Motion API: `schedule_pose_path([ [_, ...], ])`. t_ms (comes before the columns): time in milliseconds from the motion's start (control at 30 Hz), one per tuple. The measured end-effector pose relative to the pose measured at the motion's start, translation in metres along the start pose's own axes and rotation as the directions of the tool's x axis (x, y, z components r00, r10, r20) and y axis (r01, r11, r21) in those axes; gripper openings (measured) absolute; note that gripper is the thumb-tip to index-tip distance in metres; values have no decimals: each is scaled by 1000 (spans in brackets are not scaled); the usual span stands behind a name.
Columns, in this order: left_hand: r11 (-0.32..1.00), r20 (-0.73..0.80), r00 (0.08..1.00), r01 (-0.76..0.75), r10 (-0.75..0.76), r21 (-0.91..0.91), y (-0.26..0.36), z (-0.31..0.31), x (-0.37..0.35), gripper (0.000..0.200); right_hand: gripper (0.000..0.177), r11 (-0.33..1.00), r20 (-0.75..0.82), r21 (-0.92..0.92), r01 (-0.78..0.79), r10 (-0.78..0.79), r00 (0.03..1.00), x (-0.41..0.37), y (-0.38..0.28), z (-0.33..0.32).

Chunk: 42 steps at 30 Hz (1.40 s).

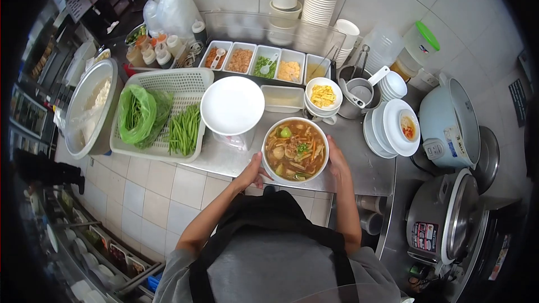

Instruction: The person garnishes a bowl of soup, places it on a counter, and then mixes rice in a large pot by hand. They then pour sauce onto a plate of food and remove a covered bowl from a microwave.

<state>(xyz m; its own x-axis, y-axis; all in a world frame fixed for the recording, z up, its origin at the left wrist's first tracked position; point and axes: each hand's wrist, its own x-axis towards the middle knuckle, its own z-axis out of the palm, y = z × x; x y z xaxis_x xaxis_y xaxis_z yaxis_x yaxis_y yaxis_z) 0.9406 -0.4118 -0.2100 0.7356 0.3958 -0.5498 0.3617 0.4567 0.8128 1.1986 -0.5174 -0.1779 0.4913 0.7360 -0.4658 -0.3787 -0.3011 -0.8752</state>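
A white bowl of brown noodle soup (296,150) with green vegetables and chopped scallion sits between my hands at the counter's front edge. My left hand (251,174) grips its lower left side, thumb up along the wall. Around the right side curls my right hand (337,160), partly hidden by the rim. Whether the bowl's base rests on the counter is hidden. Just behind it stands a small bowl of yellow shredded food (323,96) on other white crockery. To the left, a white round plate or lid (232,105) tops a stack.
Green beans (184,129) and a green plastic bag (137,113) lie in a perforated basket (193,81) at left. Topping trays (264,63) line the back. Stacked saucers (387,129), a metal pot (353,106) and rice cookers (446,126) stand at right.
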Motion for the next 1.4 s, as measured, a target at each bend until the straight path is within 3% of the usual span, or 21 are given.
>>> schedule_pose_path([
  [100, 995, -65, 996, -61, 56, -83, -10, 10, 9, 74, 50, 999, 12, -17, -37, 37, 999, 17, 23, -17],
  [200, 992, -108, 987, -122, 117, -38, -25, 8, 17, 72, 50, 995, 63, 97, -11, 5, 998, 4, 17, -5],
  [267, 986, -225, 960, -167, 167, 18, -16, 15, 1, 72, 50, 996, 83, 82, -34, 27, 996, -1, 17, -3],
  [400, 990, -223, 965, -143, 139, -4, -30, 10, -1, 72, 50, 996, 117, 73, -58, 49, 992, -9, 25, -3],
  [567, 981, -202, 962, -192, 184, -22, -42, -1, -35, 79, 52, 996, 147, 58, 62, -70, 987, -29, 42, 17],
  [667, 980, -156, 973, -185, 172, -70, -44, -15, -74, 71, 53, 998, 138, 17, 66, -68, 988, -55, 48, 41],
  [800, 964, -208, 951, -251, 230, -83, -73, -51, -132, 69, 55, 998, 174, 39, 59, -64, 983, -105, 58, 114],
  [1033, 979, -378, 918, -173, 121, -105, -94, -125, -279, 68, 56, 999, 198, -18, -45, 47, 979, -172, 91, 252],
  [1100, 987, -423, 903, -132, 80, -96, -111, -150, -314, 68, 53, 1000, 251, 0, -31, 30, 967, -185, 106, 295],
  [1233, 975, -546, 834, -182, 84, -128, -133, -200, -389, 66, 48, 994, 366, -10, -112, 108, 924, -192, 137, 380],
  [1400, 936, -699, 714, -277, 47, -220, -169, -271, -457, 59, 50, 993, 554, -71, -95, 119, 824, -196, 162, 508],
])
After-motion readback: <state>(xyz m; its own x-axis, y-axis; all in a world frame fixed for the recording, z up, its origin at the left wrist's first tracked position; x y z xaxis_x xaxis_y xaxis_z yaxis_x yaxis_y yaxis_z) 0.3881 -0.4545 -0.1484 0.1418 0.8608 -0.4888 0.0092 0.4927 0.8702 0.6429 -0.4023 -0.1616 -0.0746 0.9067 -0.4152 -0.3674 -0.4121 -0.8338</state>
